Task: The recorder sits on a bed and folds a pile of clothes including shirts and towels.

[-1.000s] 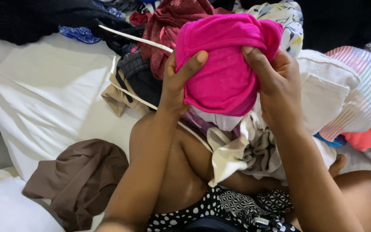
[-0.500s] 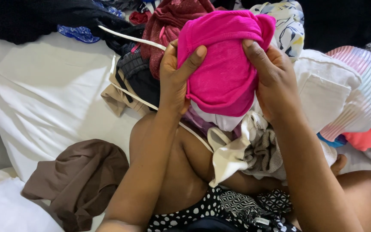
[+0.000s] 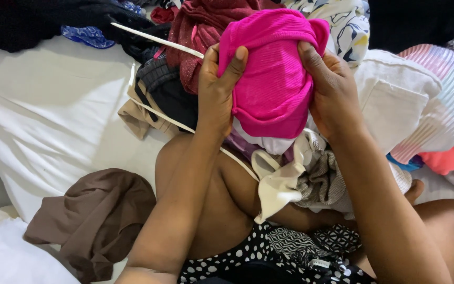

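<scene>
holding a bright pink ribbed garment (image 3: 274,73) up over the far-right heap of clothes, the left hand (image 3: 217,92) and the right hand (image 3: 332,87) grip it from either side. the left thumb lies across the pink front with the other fingers hidden behind the cloth, so that hand is clamped on it; the right fingers (image 3: 311,60) curl into its right edge, clamped as well. the garment sits bunched into a rounded bundle, raised above the person's lap, in front of a dark red knit (image 3: 195,31) and a white floral piece (image 3: 350,23).

it looks soft, light and limp, likely stretchy from its ribbing, and not slippery or fragile. it would sag wherever it is not supported, so hems or side seams seem the best places to take hold, with both hands as now.

near left, a brown garment (image 3: 95,215) lies crumpled on the white sheet (image 3: 53,121); a cream cloth (image 3: 277,184) hangs just under the pink bundle.

against the picture a second ago, the bundle sits slightly higher and further left, the hands have closed in on it, and the left thumb reaches further across the front. the brown garment has not moved.
</scene>
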